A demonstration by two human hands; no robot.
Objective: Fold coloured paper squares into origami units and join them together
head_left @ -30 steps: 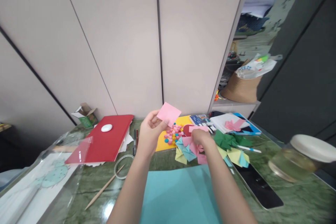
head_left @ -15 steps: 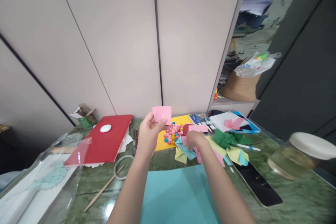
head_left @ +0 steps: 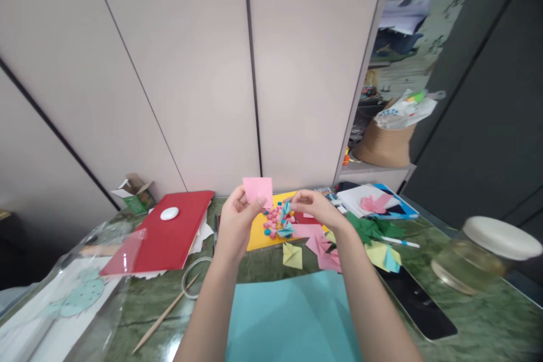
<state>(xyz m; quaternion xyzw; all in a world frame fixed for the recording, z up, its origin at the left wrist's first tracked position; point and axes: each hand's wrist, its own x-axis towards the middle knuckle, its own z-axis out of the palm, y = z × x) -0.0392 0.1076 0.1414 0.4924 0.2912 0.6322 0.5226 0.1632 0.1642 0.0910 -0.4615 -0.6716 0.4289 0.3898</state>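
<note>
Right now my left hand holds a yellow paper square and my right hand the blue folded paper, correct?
No, the head view shows the square in your left hand is pink, not yellow; your right hand does have the blue folded paper.

Directly ahead of you, a pale panelled wall fills the far side, divided by dark seams that lean at different angles. To your far right, it gives way to an open shelf recess backed by a light panel with dark markings. Beyond that, on the right, you have a dark grey panel. Your near side is a green marble-patterned tabletop, with a bright glare spot at its near left. The far left corner sinks into shadow.
</note>
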